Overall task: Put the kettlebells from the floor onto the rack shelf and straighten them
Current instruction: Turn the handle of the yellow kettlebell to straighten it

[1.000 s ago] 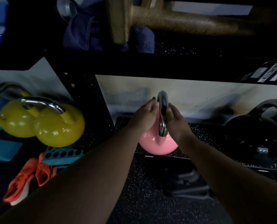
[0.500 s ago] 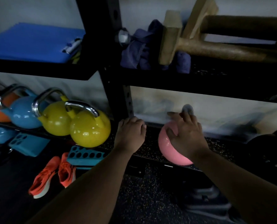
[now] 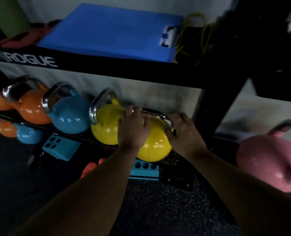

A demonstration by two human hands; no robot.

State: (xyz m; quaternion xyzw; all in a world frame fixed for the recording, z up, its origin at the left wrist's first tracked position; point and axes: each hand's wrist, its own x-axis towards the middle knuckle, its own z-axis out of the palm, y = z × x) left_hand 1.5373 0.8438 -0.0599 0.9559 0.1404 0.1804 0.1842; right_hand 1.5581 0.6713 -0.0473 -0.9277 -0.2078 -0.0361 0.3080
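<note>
On the low rack shelf point(image 3: 83, 139) stand an orange kettlebell point(image 3: 31, 108), a blue kettlebell point(image 3: 70, 114) and two yellow ones. Both my hands are on the front yellow kettlebell point(image 3: 155, 145): my left hand point(image 3: 133, 128) wraps the left end of its steel handle, and my right hand point(image 3: 184, 133) grips the right end. The other yellow kettlebell point(image 3: 105, 126) sits just left of it, touching. A pink kettlebell point(image 3: 267, 160) rests on the shelf section to the right, past the black upright point(image 3: 209, 106).
Under the shelf on the dark rubber floor lie a small orange kettlebell point(image 3: 5, 129), a small blue one point(image 3: 28, 136), two teal blocks with holes point(image 3: 59, 147), an orange shoe point(image 3: 90, 166) and a black plate point(image 3: 177, 180). A blue mat point(image 3: 110, 31) lies on the upper shelf.
My view swung left. My right hand left the pink kettlebell, and both hands moved left onto the handle of the front yellow kettlebell.
</note>
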